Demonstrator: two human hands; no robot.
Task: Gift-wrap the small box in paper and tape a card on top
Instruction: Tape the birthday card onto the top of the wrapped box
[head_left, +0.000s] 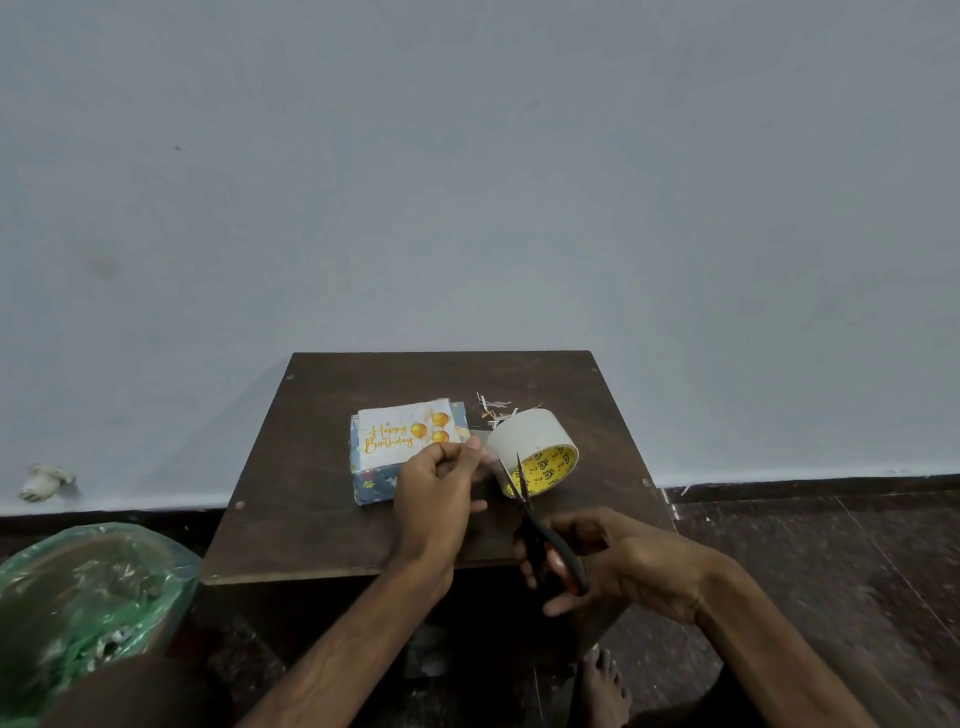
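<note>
Now: left hand (441, 488) pinches tape strip (480, 439) at right edge of card (400, 434) atop wrapped box (374, 486), mid-table (311, 457); right hand (613, 561) grips scissors (540, 530), blades open against tape roll (535, 447).

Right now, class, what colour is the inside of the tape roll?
Yellow with small black markings, inside the tape roll; the head view shows it best.

Pretty bare room tbh. The wall (467, 182) is plain pale grey-blue with a few scuffs and fills most of the view. A dark skirting strip (805, 486) runs along its base, and the floor (831, 545) is dark reddish-brown tile. The surface (311, 467) is a small dark brown wooden top, far edge against the wall, with a screw head near each corner. On the floor, a crumpled green plastic bag (88, 587) sits off its left edge. Light's dim and flat.
</note>
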